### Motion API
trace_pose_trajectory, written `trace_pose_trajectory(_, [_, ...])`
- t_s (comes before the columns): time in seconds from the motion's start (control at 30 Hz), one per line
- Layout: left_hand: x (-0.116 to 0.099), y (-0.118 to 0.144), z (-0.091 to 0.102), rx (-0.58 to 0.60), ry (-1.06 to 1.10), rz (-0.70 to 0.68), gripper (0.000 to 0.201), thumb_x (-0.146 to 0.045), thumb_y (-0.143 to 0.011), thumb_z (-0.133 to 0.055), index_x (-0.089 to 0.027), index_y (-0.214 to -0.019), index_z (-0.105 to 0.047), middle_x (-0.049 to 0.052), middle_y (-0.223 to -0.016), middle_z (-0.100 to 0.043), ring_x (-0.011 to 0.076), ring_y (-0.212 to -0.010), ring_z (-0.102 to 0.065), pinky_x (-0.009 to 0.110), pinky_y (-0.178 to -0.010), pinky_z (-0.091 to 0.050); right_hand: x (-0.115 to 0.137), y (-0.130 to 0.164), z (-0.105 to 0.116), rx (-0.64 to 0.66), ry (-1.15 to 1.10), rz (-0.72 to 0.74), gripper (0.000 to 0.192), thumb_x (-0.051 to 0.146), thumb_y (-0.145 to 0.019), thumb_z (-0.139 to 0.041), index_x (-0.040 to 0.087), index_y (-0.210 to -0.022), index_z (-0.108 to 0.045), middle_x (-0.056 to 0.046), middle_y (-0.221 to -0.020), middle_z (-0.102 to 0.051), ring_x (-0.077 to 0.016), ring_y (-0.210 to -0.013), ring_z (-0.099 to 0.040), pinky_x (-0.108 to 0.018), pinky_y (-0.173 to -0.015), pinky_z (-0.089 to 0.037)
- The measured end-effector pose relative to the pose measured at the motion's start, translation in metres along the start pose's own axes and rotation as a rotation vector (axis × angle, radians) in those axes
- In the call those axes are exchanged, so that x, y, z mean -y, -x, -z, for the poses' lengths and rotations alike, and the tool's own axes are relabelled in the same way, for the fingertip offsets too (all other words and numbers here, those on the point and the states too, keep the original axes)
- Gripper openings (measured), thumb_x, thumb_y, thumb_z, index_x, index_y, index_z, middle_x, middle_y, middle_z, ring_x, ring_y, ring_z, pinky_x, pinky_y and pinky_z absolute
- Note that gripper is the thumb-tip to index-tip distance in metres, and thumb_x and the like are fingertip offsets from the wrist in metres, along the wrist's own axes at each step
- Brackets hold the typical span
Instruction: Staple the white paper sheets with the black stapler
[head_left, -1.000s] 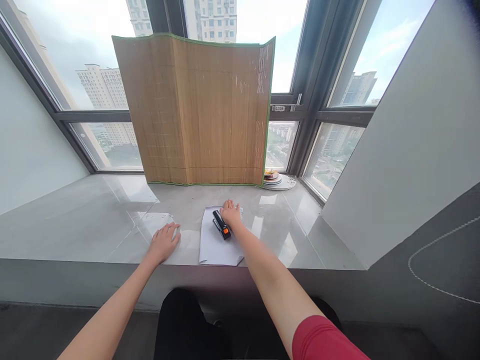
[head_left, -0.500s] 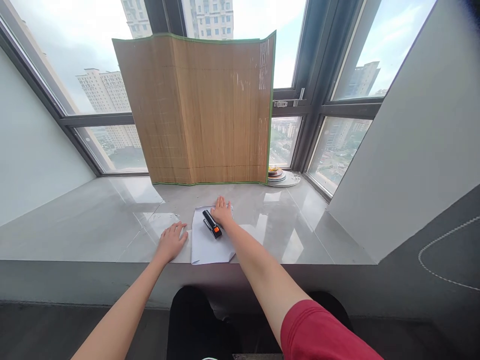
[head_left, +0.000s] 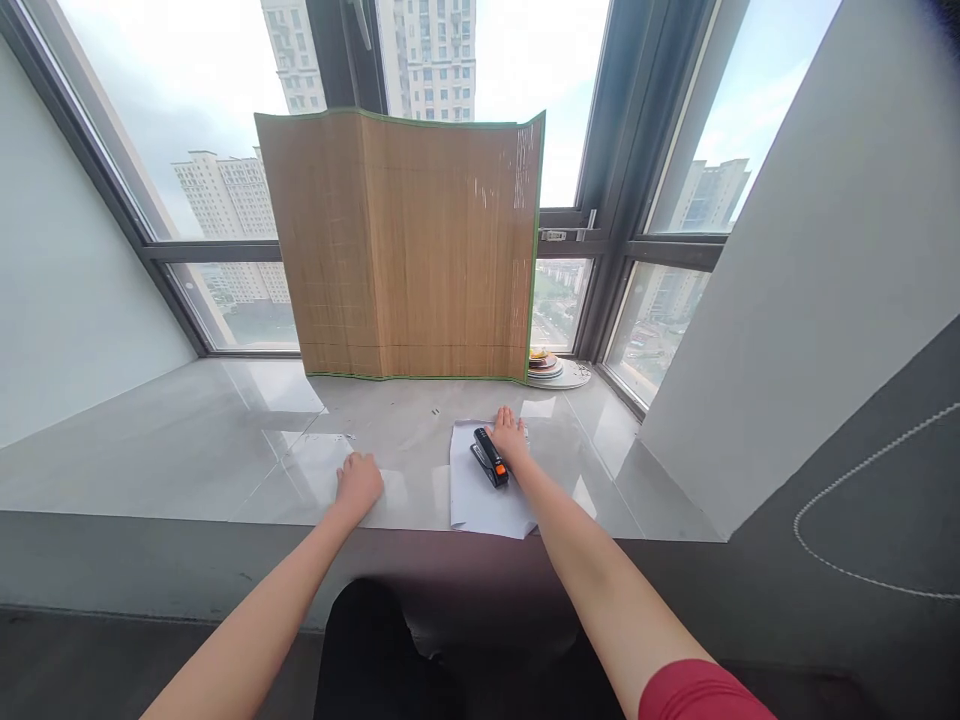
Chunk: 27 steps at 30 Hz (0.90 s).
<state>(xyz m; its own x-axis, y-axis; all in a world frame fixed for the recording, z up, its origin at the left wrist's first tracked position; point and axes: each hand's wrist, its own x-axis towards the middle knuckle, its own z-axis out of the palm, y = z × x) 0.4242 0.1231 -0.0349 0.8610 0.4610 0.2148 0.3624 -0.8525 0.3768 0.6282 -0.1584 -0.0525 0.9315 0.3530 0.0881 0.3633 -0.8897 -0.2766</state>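
A sheet of white paper [head_left: 480, 510], seemingly folded, lies at the front edge of the tiled window ledge. On it rests a black stapler [head_left: 491, 457] with an orange patch at its near end. My right hand [head_left: 508, 436] lies flat over the paper's far right part, fingers stretched out, beside the stapler. To the left, apart from the paper, my left hand [head_left: 360, 482] rests on the ledge with its fingers curled in. Whatever may be under or in those fingers is hidden.
A brown bamboo mat [head_left: 420, 250] with green edging stands upright against the window. Stacked plates [head_left: 559, 372] sit at its right end. Tiny bits [head_left: 436, 411] lie on the ledge [head_left: 247, 460]. A beaded cord [head_left: 825, 480] hangs at the right.
My right hand has slid to the right, and the paper with the stapler on it has moved along. My left hand has gone from spread fingers to curled ones.
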Motion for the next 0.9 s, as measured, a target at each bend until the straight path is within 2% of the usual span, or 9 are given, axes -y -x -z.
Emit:
trace_pose_trajectory(0.07, [-0.042, 0.002, -0.018, 0.014, 0.060, -0.087, 0.032, -0.022, -0.098, -0.041, -0.017, -0.114, -0.068, 0.019, -0.139, -0.059, 0.0303, -0.129, -0.057, 0.045, -0.112, -0.043, -0.003, 0.001, 0.001, -0.013, 0.001, 0.010, 0.073, 0.042, -0.105, -0.027, -0.001, -0.164, -0.018, -0.023, -0.171, -0.013, -0.0299, -0.161, -0.011, -0.052, -0.129, -0.010])
trace_pose_trajectory(0.1, [-0.063, 0.005, -0.028, 0.024, 0.108, -0.168, 0.034, -0.025, -0.100, -0.040, -0.021, -0.122, -0.066, 0.013, -0.144, -0.058, 0.0254, -0.130, -0.057, 0.039, -0.112, -0.044, -0.003, 0.002, 0.002, -0.025, -0.003, 0.016, 0.073, 0.042, -0.105, -0.028, -0.001, -0.163, -0.020, -0.023, -0.171, -0.015, -0.0301, -0.161, -0.012, -0.052, -0.128, -0.011])
trace_pose_trajectory(0.17, [-0.095, 0.012, -0.048, 0.079, 0.196, -0.411, 0.038, -0.028, -0.099, -0.046, -0.023, -0.133, -0.062, 0.011, -0.149, -0.055, 0.0271, -0.138, -0.051, 0.044, -0.118, -0.039, 0.000, 0.003, 0.006, -0.061, -0.026, 0.020, 0.070, 0.040, -0.105, -0.032, 0.000, -0.162, -0.025, -0.024, -0.170, -0.021, -0.0311, -0.160, -0.015, -0.052, -0.128, -0.013])
trace_pose_trajectory(0.23, [-0.112, 0.020, -0.062, 0.085, 0.164, -0.465, 0.038, -0.027, -0.095, -0.053, -0.025, -0.132, -0.062, 0.010, -0.148, -0.057, 0.0305, -0.142, -0.047, 0.050, -0.121, -0.033, 0.005, 0.005, 0.013, -0.137, -0.082, 0.014, 0.061, 0.035, -0.104, -0.034, 0.004, -0.157, -0.036, -0.023, -0.165, -0.033, -0.0314, -0.156, -0.026, -0.052, -0.125, -0.019])
trace_pose_trajectory(0.37, [-0.115, 0.027, -0.066, 0.082, 0.110, -0.452, 0.037, -0.028, -0.095, -0.054, -0.027, -0.131, -0.063, 0.010, -0.143, -0.060, 0.0307, -0.135, -0.051, 0.051, -0.117, -0.036, 0.013, 0.022, 0.027, -0.325, -0.316, 0.001, 0.044, 0.030, -0.106, -0.025, 0.016, -0.123, -0.063, -0.018, -0.131, -0.064, -0.0282, -0.122, -0.059, -0.044, -0.107, -0.042])
trace_pose_trajectory(0.47, [-0.113, 0.027, -0.061, 0.052, 0.100, -0.442, 0.036, -0.027, -0.095, -0.053, -0.026, -0.129, -0.063, 0.011, -0.135, -0.062, 0.0307, -0.128, -0.054, 0.049, -0.113, -0.039, 0.013, 0.052, 0.024, -0.289, -0.470, 0.114, 0.040, 0.048, -0.105, -0.035, 0.022, -0.103, -0.066, -0.010, -0.106, -0.068, -0.0251, -0.101, -0.064, -0.036, -0.092, -0.050])
trace_pose_trajectory(0.6, [-0.114, 0.027, -0.060, 0.062, 0.099, -0.429, 0.032, -0.027, -0.095, -0.051, -0.024, -0.125, -0.062, 0.012, -0.123, -0.061, 0.0298, -0.118, -0.058, 0.045, -0.106, -0.044, 0.005, 0.094, 0.009, -0.232, -0.469, 0.179, 0.031, 0.049, -0.091, -0.063, 0.023, -0.108, -0.065, -0.008, -0.107, -0.068, -0.0250, -0.098, -0.065, -0.033, -0.085, -0.051])
trace_pose_trajectory(0.7, [-0.111, 0.026, -0.063, 0.101, 0.155, -0.427, 0.033, -0.030, -0.097, -0.049, -0.021, -0.127, -0.059, 0.013, -0.126, -0.059, 0.0292, -0.119, -0.058, 0.043, -0.104, -0.046, -0.002, 0.108, 0.007, -0.246, -0.495, 0.139, 0.025, 0.038, -0.093, -0.057, 0.023, -0.110, -0.068, -0.010, -0.111, -0.069, -0.0266, -0.100, -0.066, -0.036, -0.087, -0.052])
trace_pose_trajectory(0.9, [-0.106, 0.023, -0.065, 0.092, 0.195, -0.434, 0.056, -0.050, -0.090, -0.065, -0.019, -0.135, -0.053, 0.015, -0.133, -0.057, 0.0326, -0.126, -0.056, 0.046, -0.109, -0.044, -0.013, 0.104, 0.011, -0.306, -0.698, 0.130, 0.038, 0.030, -0.089, -0.052, 0.023, -0.122, -0.069, -0.010, -0.124, -0.072, -0.0283, -0.116, -0.065, -0.041, -0.104, -0.049])
